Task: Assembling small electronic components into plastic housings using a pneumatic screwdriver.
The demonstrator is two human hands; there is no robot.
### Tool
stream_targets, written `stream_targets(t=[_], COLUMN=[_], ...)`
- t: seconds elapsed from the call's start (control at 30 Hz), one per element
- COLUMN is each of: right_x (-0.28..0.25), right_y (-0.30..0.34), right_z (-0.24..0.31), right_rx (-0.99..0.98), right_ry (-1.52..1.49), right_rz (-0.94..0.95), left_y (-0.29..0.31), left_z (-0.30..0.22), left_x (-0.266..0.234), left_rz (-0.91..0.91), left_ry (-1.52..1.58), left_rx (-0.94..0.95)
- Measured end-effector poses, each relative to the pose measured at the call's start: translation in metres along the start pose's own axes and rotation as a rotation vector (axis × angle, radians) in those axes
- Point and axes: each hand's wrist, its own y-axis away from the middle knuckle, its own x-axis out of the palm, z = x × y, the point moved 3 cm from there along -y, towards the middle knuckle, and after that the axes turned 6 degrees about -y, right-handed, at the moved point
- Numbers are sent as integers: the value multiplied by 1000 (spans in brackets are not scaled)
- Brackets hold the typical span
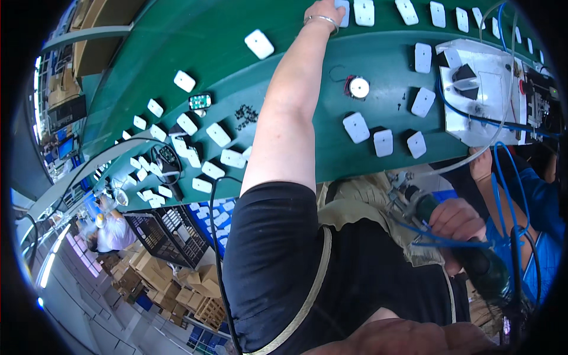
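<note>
My left hand (323, 12) reaches far across the green work surface (378, 53), a bangle on its wrist. Its fingers close on the edge of a white plastic casing (342, 13), partly cut off by the picture's top. Close to my body, my right hand (457, 220) is wrapped round a dark green powered screwdriver (488, 269), with a blue hose (449, 243) beside it. Between my arm and the metal fixture lies a round white part with wires (358, 87). Small black screws (246, 115) lie heaped left of my forearm.
White casings (259, 44) are spread left and right, with a row along the far side. A metal fixture (482, 89) with hoses stands at right. A co-worker's hand (480, 164) rests near its edge. Below left are a black crate (168, 234) and cardboard boxes (155, 269).
</note>
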Motion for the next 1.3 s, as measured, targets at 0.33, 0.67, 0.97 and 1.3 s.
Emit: stream_targets(t=[0.33, 0.67, 0.97, 1.3], right_x=[31, 64, 78, 77], right_y=[7, -13, -9, -6], right_z=[-17, -36, -43, -38], right_rx=[-76, 132, 131, 144], right_ry=[66, -7, -91, -25], right_rz=[-189, -79, -101, -142], left_y=[213, 392, 401, 398], left_z=[64, 73, 71, 59], left_x=[-9, 45, 48, 44], left_rz=[74, 200, 112, 133], left_ry=[660, 1315, 1135, 1147], left_rx=[72, -388, -262, -224])
